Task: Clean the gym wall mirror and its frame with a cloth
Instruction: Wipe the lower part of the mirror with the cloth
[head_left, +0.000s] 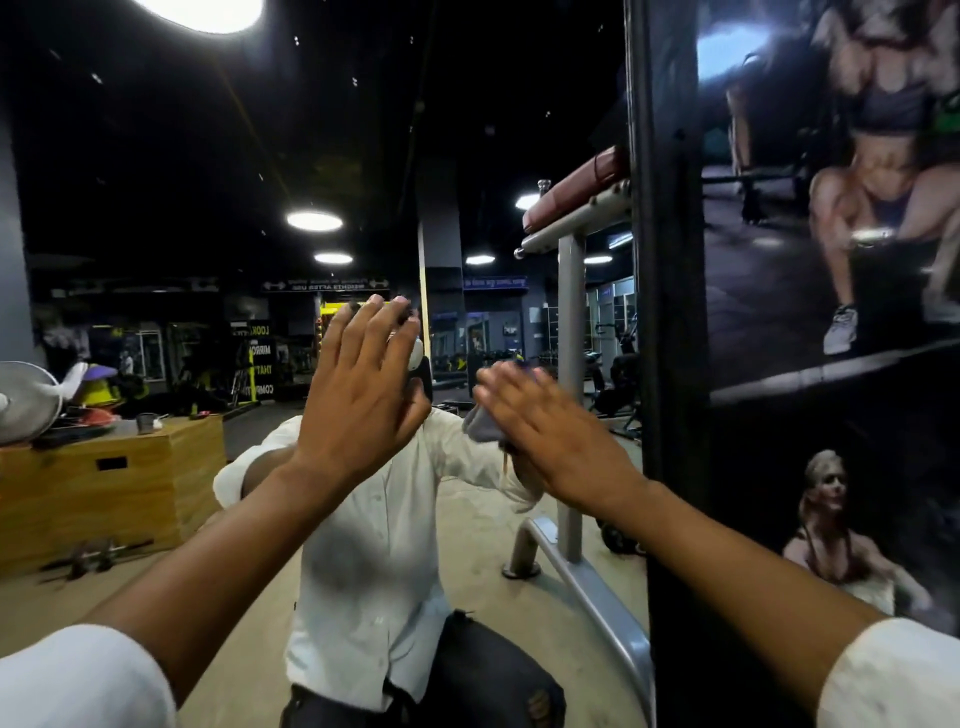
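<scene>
The wall mirror fills the left and middle of the head view and reflects the gym and me in a white shirt. Its black frame runs upright at the right. My left hand lies flat against the glass with straight, spread fingers and holds nothing. My right hand presses a grey-purple cloth flat onto the glass with straight fingers, a short way left of the frame. Most of the cloth is hidden under the hand.
A dark wall poster of people exercising sits right of the frame. In the reflection are a wooden box with clutter on top, dumbbells on the floor, and a grey bench stand.
</scene>
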